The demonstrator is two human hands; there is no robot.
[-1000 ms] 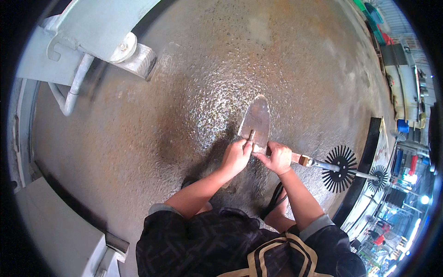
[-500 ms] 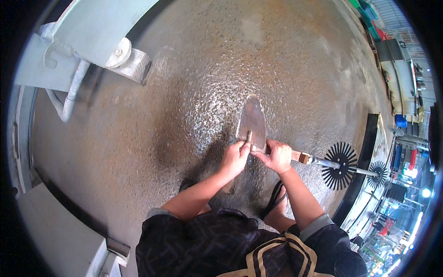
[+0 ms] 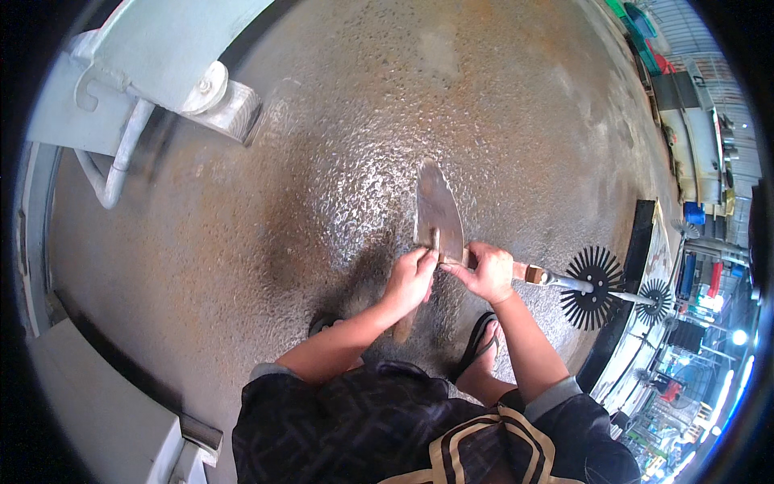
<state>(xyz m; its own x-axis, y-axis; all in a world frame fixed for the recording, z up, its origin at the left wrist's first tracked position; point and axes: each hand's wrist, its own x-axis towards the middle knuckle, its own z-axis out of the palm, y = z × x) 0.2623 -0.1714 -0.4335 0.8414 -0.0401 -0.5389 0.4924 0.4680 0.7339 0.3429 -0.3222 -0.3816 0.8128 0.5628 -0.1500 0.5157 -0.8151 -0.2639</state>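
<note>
A trowel (image 3: 439,207) with a broad, dull brownish-grey blade points away from me, above the wet floor. My left hand (image 3: 409,281) pinches the thin metal post at the near end of the blade. Fingers of my right hand (image 3: 489,274) are closed on the blade's near right corner, its thumb stretched toward the left hand. A brown rounded piece (image 3: 403,329) shows below the left hand; whether it belongs to the trowel I cannot tell. Right of the right hand is a brown block (image 3: 533,275) on a grey rod, and I cannot tell whether they touch.
Black slotted discs (image 3: 592,288) sit on the rod at the right, beside a dark-edged bench (image 3: 619,335). Pale machinery (image 3: 173,48) with a bent pipe stands at the upper left, a grey cabinet (image 3: 101,395) at the lower left. My sandalled feet are on the rough wet floor (image 3: 339,121).
The blade has turned slightly, its tip leaning further left and its face looking narrower. Both hands keep their hold in nearly the same place.
</note>
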